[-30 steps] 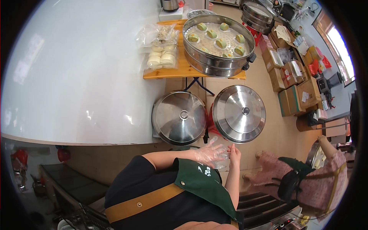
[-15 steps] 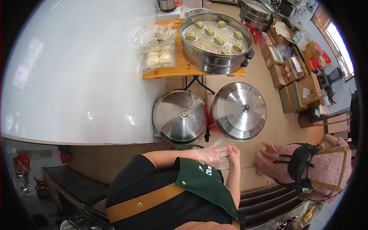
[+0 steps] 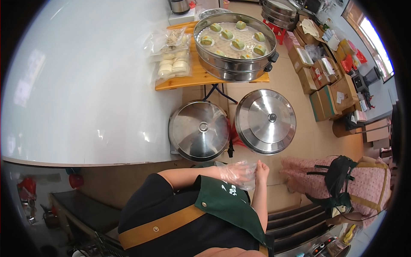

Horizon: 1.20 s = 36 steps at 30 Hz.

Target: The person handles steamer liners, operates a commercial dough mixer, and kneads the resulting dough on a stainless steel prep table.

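Observation:
A clear plastic glove (image 3: 229, 172) covers my left hand (image 3: 242, 172), whose fingers look stretched out inside the loose film. My bare right hand (image 3: 261, 172) is closed right beside it, pinching the glove near the left fingertips. Both hands are in front of my green apron (image 3: 229, 199), close to my body. Beyond them are two round steel lids: the left lid (image 3: 200, 143) and the right lid (image 3: 265, 132), which is the nearest thing to my hands.
A wooden folding table (image 3: 180, 82) holds a large steel steamer (image 3: 235, 68) with several green rolls and bags of white buns (image 3: 173, 66). A white tabletop (image 3: 94, 94) spans the left. Cardboard boxes (image 3: 342, 98) line the right wall. A person in pink (image 3: 364, 184) stands at right.
My left fingers, spread upward before, now lie lower and flatter within the glove. My right hand still pinches beside them. The view has shifted slightly, and the person at right has moved a little.

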Motion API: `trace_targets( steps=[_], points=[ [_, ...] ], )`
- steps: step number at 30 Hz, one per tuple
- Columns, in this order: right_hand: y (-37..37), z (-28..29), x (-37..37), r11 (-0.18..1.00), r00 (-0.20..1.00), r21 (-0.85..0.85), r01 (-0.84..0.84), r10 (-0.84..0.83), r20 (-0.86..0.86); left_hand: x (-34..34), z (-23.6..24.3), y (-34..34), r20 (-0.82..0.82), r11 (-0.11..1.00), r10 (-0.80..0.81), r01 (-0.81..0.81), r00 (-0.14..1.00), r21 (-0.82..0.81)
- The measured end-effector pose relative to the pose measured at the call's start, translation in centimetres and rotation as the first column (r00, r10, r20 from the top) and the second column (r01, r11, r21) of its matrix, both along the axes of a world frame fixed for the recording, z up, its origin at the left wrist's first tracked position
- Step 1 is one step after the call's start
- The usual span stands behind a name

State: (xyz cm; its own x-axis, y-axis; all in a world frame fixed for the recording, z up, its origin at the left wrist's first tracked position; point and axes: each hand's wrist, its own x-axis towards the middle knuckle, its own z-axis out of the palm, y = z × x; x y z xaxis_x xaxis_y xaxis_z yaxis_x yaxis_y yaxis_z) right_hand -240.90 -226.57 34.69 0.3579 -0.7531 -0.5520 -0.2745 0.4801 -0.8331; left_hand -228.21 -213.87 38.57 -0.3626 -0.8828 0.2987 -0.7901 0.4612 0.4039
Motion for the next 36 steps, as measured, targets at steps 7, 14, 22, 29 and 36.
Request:
trace_targets(
  steps=[7, 14, 22, 29, 36],
  points=[
    [-0.9, 1.9, 0.1, 0.992, 0.993, 0.09, 0.09, -0.082, -0.082, 0.6, 1.5, -0.1, 0.084, 0.999, 0.033, -0.036, 0.996, 0.033],
    [-0.7, 1.2, 0.9, 0.953, 0.962, 0.143, -0.268, 0.255, 0.097, 0.4, 0.9, -0.4, 0.055, 0.994, -0.007, 0.001, 0.998, 0.106],
    [-2.0, 0.9, 0.1, 0.997, 0.997, 0.077, 0.018, -0.024, 0.078, 1.6, 1.0, -0.6, 0.008, 0.975, -0.058, 0.055, 0.998, 0.216],
    [-0.9, 2.0, -1.2, 0.968, 0.973, 0.102, 0.23, -0.23, -0.016, 1.8, 2.7, -0.4, 0.144, 0.927, 0.07, -0.117, 0.987, 0.355],
    [1.1, 0.1, -3.0, 0.984, 0.992, 0.173, -0.032, 0.01, 0.128, 1.0, 2.3, -0.9, 0.115, 0.942, 0.017, -0.055, 0.993, 0.33]
  ],
)
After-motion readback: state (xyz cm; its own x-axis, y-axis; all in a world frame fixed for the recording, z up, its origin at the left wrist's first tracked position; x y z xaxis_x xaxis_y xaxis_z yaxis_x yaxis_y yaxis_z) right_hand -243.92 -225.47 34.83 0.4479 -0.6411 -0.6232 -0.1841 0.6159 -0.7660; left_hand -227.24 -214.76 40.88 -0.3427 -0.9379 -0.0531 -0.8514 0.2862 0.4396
